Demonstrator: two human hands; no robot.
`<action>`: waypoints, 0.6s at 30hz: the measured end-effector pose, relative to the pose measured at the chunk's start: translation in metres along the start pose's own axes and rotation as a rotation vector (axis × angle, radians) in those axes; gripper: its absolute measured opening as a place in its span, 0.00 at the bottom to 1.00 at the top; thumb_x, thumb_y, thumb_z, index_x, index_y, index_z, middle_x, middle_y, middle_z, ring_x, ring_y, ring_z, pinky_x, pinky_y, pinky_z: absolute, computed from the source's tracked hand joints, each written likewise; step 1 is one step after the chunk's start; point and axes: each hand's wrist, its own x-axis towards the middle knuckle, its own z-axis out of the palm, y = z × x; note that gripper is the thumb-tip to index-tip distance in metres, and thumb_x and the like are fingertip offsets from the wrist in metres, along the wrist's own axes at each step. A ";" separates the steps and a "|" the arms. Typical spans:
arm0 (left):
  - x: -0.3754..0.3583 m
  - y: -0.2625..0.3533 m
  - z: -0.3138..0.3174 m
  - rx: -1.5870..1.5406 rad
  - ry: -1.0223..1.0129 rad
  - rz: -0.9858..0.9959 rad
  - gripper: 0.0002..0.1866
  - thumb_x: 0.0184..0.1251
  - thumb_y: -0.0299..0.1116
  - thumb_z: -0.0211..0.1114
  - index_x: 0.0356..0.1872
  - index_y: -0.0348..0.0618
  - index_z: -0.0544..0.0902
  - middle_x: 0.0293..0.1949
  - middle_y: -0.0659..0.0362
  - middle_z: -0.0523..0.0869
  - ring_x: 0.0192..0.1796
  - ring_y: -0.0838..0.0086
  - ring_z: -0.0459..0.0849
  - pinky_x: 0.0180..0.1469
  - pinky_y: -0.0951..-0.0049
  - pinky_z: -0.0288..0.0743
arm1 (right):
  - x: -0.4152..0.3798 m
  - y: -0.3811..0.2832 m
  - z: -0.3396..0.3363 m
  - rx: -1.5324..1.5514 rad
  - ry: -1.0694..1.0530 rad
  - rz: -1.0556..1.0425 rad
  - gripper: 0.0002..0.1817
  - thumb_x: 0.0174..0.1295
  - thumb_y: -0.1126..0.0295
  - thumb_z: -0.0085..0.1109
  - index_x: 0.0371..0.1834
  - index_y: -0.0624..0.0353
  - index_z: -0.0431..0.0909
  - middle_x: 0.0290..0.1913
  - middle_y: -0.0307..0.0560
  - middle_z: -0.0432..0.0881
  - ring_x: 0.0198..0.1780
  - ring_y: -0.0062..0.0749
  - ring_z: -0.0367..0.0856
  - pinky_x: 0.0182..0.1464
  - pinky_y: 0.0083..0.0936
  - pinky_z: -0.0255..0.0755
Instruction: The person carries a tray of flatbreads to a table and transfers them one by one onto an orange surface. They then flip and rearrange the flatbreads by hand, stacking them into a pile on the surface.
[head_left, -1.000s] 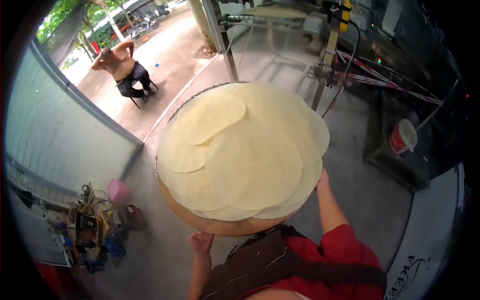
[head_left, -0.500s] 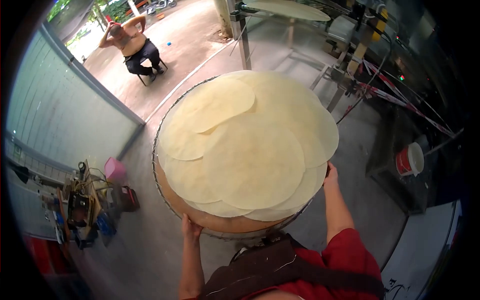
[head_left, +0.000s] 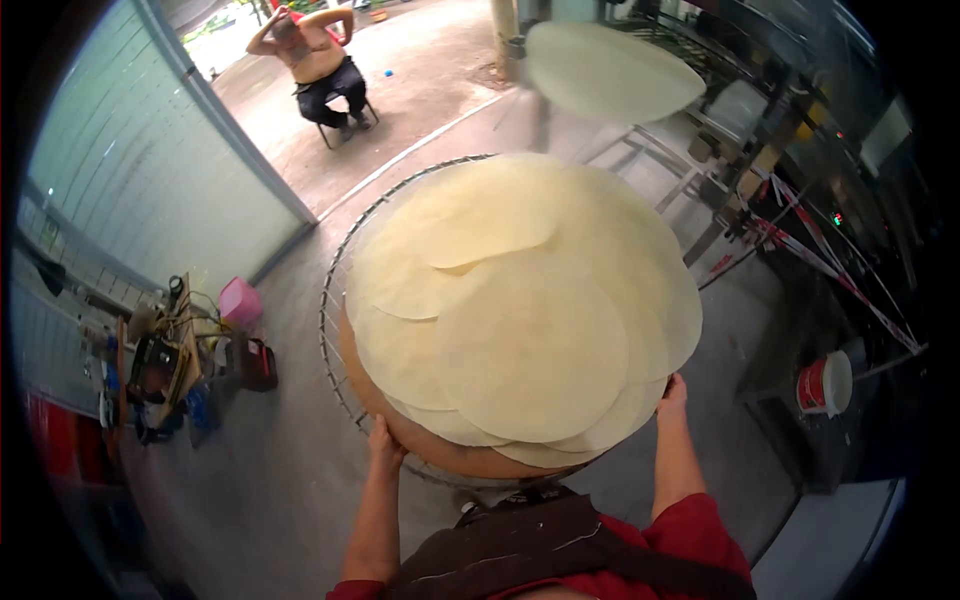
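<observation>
A brown round board point(head_left: 440, 452) carries several thin, pale round dough sheets point(head_left: 530, 350) that overlap in a loose pile. My left hand point(head_left: 385, 448) is closed on the board's near left edge, thumb uppermost. At its right edge my right hand point(head_left: 674, 394) grips too, fingers partly hidden under the sheets. Below the board shows a round metal wire frame point(head_left: 328, 320), its rim standing out on the left and far side. Whether board and frame touch cannot be made out.
Another pale round sheet point(head_left: 610, 75) is at the machinery on the far right. A red-and-white bucket point(head_left: 825, 385) stands at right, tools and a pink container point(head_left: 240, 302) at left. Beyond the sliding door point(head_left: 140, 160) a person point(head_left: 320, 75) sits outside.
The board and its sheets have shifted right relative to the wire frame, baring more of its left rim. Both hands moved with the board. The sheet by the machinery shows more fully.
</observation>
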 end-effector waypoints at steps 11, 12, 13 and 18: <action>0.025 -0.002 -0.009 0.090 0.242 0.014 0.22 0.60 0.51 0.51 0.41 0.40 0.73 0.31 0.55 0.79 0.27 0.64 0.80 0.24 0.65 0.76 | -0.007 0.007 -0.009 -0.047 0.059 -0.048 0.14 0.59 0.64 0.37 0.37 0.58 0.73 0.39 0.43 0.77 0.43 0.35 0.74 0.48 0.36 0.67; 0.025 0.000 -0.009 0.090 0.233 0.013 0.22 0.60 0.51 0.51 0.42 0.40 0.73 0.32 0.54 0.79 0.29 0.63 0.80 0.26 0.63 0.76 | -0.010 0.009 -0.007 -0.048 0.062 -0.048 0.14 0.59 0.64 0.37 0.37 0.58 0.73 0.39 0.43 0.77 0.43 0.35 0.74 0.48 0.36 0.67; 0.026 0.001 -0.008 0.090 0.225 0.013 0.23 0.60 0.50 0.51 0.42 0.39 0.73 0.33 0.53 0.79 0.30 0.62 0.80 0.28 0.62 0.77 | -0.012 0.009 -0.006 -0.048 0.063 -0.047 0.14 0.60 0.64 0.37 0.37 0.58 0.73 0.39 0.43 0.77 0.43 0.35 0.74 0.48 0.36 0.68; 0.033 0.001 -0.013 0.122 0.199 0.049 0.23 0.60 0.51 0.51 0.44 0.41 0.71 0.35 0.54 0.79 0.31 0.61 0.80 0.27 0.59 0.77 | -0.017 0.012 -0.009 -0.053 0.057 -0.060 0.13 0.59 0.64 0.38 0.36 0.58 0.73 0.37 0.42 0.77 0.42 0.35 0.74 0.47 0.36 0.68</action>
